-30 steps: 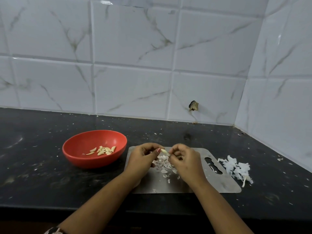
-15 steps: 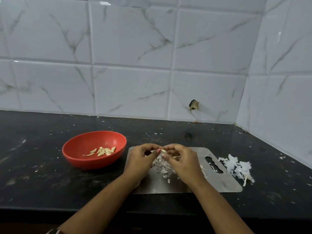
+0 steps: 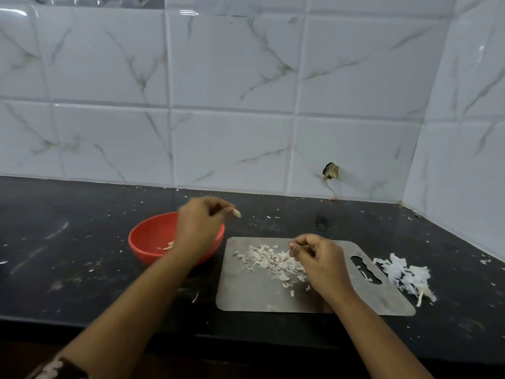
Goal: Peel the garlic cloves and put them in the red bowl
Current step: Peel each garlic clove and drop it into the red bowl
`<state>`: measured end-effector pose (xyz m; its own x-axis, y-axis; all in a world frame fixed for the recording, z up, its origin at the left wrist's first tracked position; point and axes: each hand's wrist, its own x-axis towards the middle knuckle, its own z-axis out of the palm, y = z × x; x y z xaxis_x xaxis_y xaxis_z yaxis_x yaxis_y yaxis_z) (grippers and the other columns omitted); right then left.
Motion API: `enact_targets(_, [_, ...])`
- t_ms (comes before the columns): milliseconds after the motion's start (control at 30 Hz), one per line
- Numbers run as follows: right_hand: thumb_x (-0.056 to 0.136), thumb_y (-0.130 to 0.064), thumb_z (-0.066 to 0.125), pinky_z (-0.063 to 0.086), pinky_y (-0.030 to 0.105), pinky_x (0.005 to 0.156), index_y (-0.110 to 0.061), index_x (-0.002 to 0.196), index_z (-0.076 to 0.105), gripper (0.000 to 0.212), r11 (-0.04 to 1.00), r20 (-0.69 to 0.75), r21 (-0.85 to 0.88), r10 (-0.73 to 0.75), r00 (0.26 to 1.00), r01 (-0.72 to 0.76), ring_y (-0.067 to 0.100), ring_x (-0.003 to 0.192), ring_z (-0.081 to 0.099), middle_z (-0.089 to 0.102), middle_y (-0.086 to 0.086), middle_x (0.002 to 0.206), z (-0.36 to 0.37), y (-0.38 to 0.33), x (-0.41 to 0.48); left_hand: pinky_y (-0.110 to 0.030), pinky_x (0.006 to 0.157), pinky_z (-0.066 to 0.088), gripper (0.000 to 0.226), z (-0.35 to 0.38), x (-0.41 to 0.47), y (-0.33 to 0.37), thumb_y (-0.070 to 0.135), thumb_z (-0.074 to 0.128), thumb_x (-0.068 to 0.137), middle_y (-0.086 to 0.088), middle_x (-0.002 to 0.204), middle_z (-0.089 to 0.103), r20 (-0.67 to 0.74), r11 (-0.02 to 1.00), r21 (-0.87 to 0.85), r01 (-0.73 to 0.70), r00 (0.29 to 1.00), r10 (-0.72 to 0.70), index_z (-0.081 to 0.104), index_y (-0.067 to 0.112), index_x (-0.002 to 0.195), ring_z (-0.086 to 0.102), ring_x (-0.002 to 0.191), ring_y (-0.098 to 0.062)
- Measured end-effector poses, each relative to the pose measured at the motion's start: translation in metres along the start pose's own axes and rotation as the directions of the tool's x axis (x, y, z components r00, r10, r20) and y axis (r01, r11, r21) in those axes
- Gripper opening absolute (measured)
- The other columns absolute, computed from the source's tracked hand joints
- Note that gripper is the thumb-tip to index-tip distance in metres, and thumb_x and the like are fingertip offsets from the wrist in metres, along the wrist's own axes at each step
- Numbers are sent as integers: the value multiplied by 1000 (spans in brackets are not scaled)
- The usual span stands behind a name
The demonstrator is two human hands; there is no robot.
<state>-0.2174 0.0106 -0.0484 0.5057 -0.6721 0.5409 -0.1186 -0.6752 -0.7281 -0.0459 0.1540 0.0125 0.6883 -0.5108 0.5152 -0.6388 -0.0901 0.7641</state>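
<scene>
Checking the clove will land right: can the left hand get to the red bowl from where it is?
Probably yes. The left hand, pinching the clove, is over the red bowl's right side with nothing between them. The right hand is away over the board.

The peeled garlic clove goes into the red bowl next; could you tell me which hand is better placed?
Left. The left hand pinches the small pale peeled garlic clove and hangs over the round red bowl; the right hand is over the peel scraps on the grey metal board.
</scene>
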Motion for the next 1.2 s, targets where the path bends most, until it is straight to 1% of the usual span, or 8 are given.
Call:
enact_targets(100, [90,-10,67,48,12,57,-17,84,70,10,995,23,-73,-64,998,65,-1,65,62,67,-9,70,3,-2,-1,-23,73,42,19,-41,30,-24,19,74,82,9,79,68,28,962,227,152,986,-162,69,30,68,57,79,-6])
enact_targets(267, [87,-5,68,46,6,61,-24,81,67,20,989,22,-107,-101,995,103,-7,76,61,68,-12,75,3,-3,-2,-19,50,38,10,-58,51,-60,15,76,79,7,68,64,110,865,444,235,943,-313,73,22,72,54,61,-5])
enact_targets(433, [93,2,53,42,7,58,-20,88,70,27,969,34,-214,-117,993,122,-2,62,58,69,-7,81,-5,3,-1,-26,60,53,12,-45,63,-72,5,66,84,-8,88,72,176,810,539,232,909,-377,76,12,84,62,63,-16])
enact_targets(533, [93,6,47,40,0,68,-16,93,71,33,971,-10,-228,-74,997,70,-5,81,60,69,-4,90,-22,5,4,-36,84,52,14,-37,66,-60,7,61,88,-11,101,71,136,804,581,127,958,-251,74,12,90,65,91,-25])
enact_targets(667, [94,1,50,44,4,69,-18,93,71,28,967,-41,-246,57,998,-66,-5,78,57,67,-7,91,-56,13,5,-36,87,50,24,-8,52,-14,3,52,88,-4,98,71,148,899,431,-81,989,19,70,18,86,63,95,-22])
enact_targets(800, [95,-10,56,40,4,66,-21,104,72,21,913,140,-398,157,978,-90,-4,77,56,68,-5,105,-75,18,-4,-29,88,49,19,37,12,38,11,57,90,2,101,71,418,904,249,-348,881,224,72,19,99,64,95,-16])
enact_targets(933, [97,-21,56,40,17,88,-22,121,67,27,811,266,-585,203,942,-9,8,104,58,62,-6,126,-78,16,-13,-26,89,46,18,80,-21,45,25,62,91,8,111,67,633,850,265,-455,747,203,67,25,109,60,101,-12])
enact_targets(1200, [96,-13,48,50,30,80,-27,99,70,26,763,184,-647,151,971,4,15,95,61,68,-4,104,-64,19,-13,-25,87,49,22,121,-33,23,25,61,92,8,115,66,627,848,304,-433,761,164,66,28,112,62,98,-11])
